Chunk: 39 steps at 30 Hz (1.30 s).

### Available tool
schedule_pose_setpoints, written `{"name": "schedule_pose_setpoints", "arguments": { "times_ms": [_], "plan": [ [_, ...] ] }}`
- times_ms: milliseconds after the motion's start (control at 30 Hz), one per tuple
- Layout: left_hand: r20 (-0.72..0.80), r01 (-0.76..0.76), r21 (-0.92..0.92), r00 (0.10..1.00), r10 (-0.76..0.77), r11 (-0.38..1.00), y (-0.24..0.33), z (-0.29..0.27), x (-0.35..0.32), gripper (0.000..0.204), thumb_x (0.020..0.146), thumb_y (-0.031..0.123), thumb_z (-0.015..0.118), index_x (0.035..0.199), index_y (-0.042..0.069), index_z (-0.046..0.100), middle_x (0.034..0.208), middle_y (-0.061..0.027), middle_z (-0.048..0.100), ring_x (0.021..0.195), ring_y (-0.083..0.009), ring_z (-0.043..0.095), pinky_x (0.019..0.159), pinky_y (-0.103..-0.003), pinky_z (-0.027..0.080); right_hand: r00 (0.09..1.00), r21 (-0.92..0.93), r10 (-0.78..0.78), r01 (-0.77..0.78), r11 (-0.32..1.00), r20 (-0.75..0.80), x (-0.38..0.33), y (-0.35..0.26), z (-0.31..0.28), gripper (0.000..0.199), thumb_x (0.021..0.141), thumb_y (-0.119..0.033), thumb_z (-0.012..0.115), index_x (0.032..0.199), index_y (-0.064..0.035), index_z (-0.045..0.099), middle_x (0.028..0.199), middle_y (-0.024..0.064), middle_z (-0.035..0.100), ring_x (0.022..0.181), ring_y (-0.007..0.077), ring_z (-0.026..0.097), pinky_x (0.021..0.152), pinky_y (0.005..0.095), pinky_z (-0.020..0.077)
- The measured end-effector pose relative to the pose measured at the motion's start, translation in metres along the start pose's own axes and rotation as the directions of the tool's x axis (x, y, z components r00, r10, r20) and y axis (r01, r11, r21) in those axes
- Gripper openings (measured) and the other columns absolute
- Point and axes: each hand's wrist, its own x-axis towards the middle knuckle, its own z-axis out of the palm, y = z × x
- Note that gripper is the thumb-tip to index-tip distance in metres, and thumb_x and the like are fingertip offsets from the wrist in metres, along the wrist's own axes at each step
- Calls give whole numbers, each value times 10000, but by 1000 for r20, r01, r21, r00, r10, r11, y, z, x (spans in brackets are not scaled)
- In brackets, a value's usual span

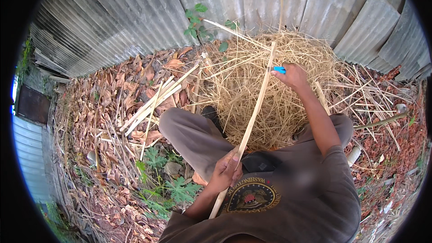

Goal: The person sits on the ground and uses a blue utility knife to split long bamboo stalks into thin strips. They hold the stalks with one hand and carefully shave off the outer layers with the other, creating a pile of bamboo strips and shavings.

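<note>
While the left hand [227,169] grips a long, flat, pale wooden strip [255,114] slanting from 7 to 1 o'clock, the right hand [293,76] clasps a small blue-handled tool [280,69] at it; this strip looks unfinished, a big heap of straw-coloured shavings [281,117] at the lap's [288,154] 12 o'clock suggests much done, and whether loose pale lengths [155,106] at 10 o'clock await work is unclear

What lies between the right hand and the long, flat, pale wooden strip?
In the head view, a small bright-blue object, gripped by the right hand, lies there; its dark end appears to meet the pale wooden strip.
</note>
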Motion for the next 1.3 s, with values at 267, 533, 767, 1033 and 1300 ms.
{"name": "schedule_pose_setpoints", "arguments": {
  "times_ms": [267, 533, 767, 1033, 1300],
  "plan": [
    [-41, 42, 208, 999, -35, 977, 0, -3, -13, 469, 1045, 276, 361, 1479, 106, 307, 553, 10, 394, 403, -62, 370, 390, -204, 362, 956, 56, 240, -253, 966, 168, 21, 19, -10, 728, 853, -738, 401, 593, -81, 575, 498, 94, 528, 463, 225, 528, 482, 405, 456],
    [-225, 43, 378, 973, 47, 925, 13, -3, -8, 436, 1020, 183, 443, 1442, 90, 386, 581, -4, 464, 435, -43, 414, 397, -192, 369, 574, 582, 100, -797, -159, 813, -12, -37, 0, 673, 907, -738, 259, 630, -134, 367, 479, -31, 304, 374, 90, 263, 359, 243, 240],
    [-323, -23, 344, 936, 141, 939, 31, -9, -4, 417, 1008, 164, 475, 1412, 71, 429, 590, 11, 465, 450, -34, 403, 399, -197, 366, 942, 620, -66, -162, 768, 328, -47, -114, -51, 602, 942, -601, 414, 753, -55, 583, 515, 72, 488, 460, 238, 504, 462, 382, 404],
    [-318, -56, 435, 924, 212, 898, 29, -5, -2, 427, 991, 154, 516, 1398, 47, 444, 544, 40, 432, 448, -18, 396, 403, -198, 344, 963, 423, -240, 170, 890, 119, -54, -143, -52, 703, 788, -733, 543, 522, -83, 516, 427, 67, 459, 384, 264, 522, 396, 383, 406],
    [-290, -63, 490, 929, 231, 870, 27, -4, 6, 420, 1003, 154, 493, 1389, -1, 433, 617, 51, 420, 511, -13, 390, 453, -192, 331, 960, 293, -281, 265, 919, 16, -35, -111, -11, 764, 714, -835, 502, 577, -85, 565, 399, 40, 448, 371, 222, 529, 378, 362, 414]
  ]
}}
